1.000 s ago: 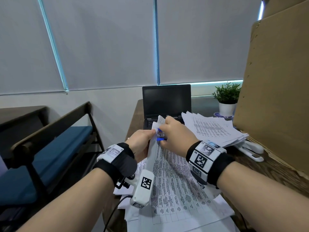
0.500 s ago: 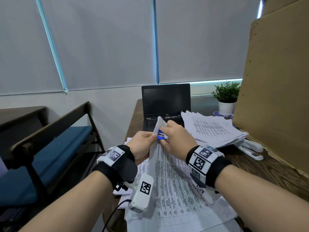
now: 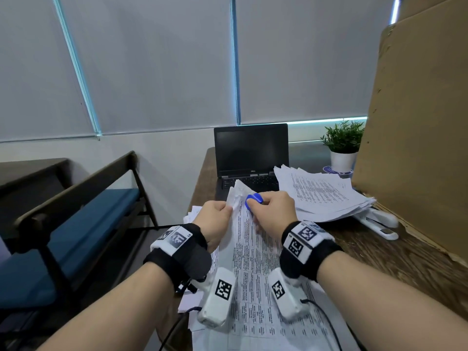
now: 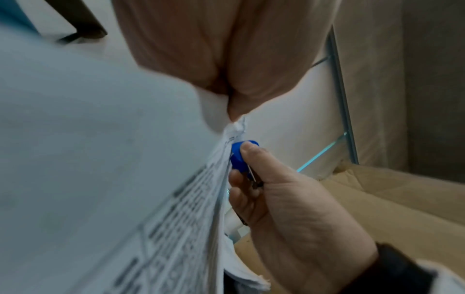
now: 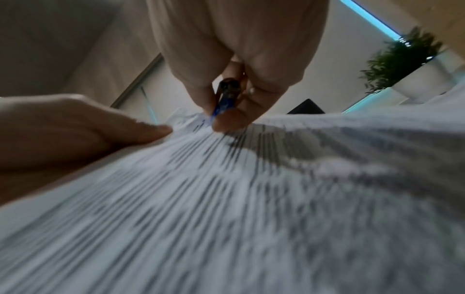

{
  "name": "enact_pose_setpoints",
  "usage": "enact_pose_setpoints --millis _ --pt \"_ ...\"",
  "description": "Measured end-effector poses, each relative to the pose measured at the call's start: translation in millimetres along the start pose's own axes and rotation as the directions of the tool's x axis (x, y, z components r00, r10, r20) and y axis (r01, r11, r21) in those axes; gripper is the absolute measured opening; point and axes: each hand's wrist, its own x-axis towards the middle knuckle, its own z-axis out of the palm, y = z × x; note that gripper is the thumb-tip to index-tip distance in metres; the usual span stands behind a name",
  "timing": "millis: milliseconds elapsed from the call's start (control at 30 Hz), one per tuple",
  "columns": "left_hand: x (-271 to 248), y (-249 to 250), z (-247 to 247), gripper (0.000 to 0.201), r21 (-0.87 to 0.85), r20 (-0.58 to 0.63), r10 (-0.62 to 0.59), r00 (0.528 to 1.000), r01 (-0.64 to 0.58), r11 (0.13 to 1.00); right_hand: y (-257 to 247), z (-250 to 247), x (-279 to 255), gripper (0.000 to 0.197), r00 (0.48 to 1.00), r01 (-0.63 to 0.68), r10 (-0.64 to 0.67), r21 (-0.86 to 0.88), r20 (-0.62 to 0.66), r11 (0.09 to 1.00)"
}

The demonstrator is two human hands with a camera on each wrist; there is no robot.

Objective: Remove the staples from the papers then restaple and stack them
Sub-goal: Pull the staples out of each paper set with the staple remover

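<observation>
Head view | left hand (image 3: 215, 219) pinches papers (image 3: 255, 262) | right hand (image 3: 273, 214) hides staple remover (image 3: 253, 200) (mostly)

Ahead of me a dark laptop (image 3: 250, 150) stands open on the wooden desk (image 3: 405, 252). A potted plant (image 3: 343, 145) sits beside what looks like cardboard (image 3: 417, 122); a blue-cushioned bench (image 3: 76, 211) stands left.

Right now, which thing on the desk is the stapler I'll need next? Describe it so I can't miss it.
Start at the tall brown cardboard sheet on the desk's right. At its foot, beside the fanned pile of printed papers, lies the long white plastic stapler. It is the only white tool there, partly tucked under that pile.
</observation>
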Motion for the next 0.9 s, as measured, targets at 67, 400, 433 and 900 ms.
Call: enact_pose_setpoints --millis 67,400,433,900 --pt "2 -3 -3 0.025 0.081 -0.03 0.011 0.999 -0.008 0.997 7 -6 6 0.028 0.998 -0.037 0.041 -0.077 0.046 0.996" --pt "-30 33 9 0.021 0.769 -0.114 0.085 0.99 0.034 0.639 45 -66 12 0.021 0.957 -0.089 0.249 -0.666 0.15 0.74" --pt "-34 36 12 0.021 0.798 -0.117 0.088 0.989 0.04 0.601 48 -74 11 0.021 0.955 -0.071 0.258 -0.732 0.146 0.678" --pt "-19 28 22 0.017 0.776 -0.166 0.144 0.976 0.039 0.63 61 -135 -3 0.03 0.871 0.064 0.431 -0.923 0.237 0.379"
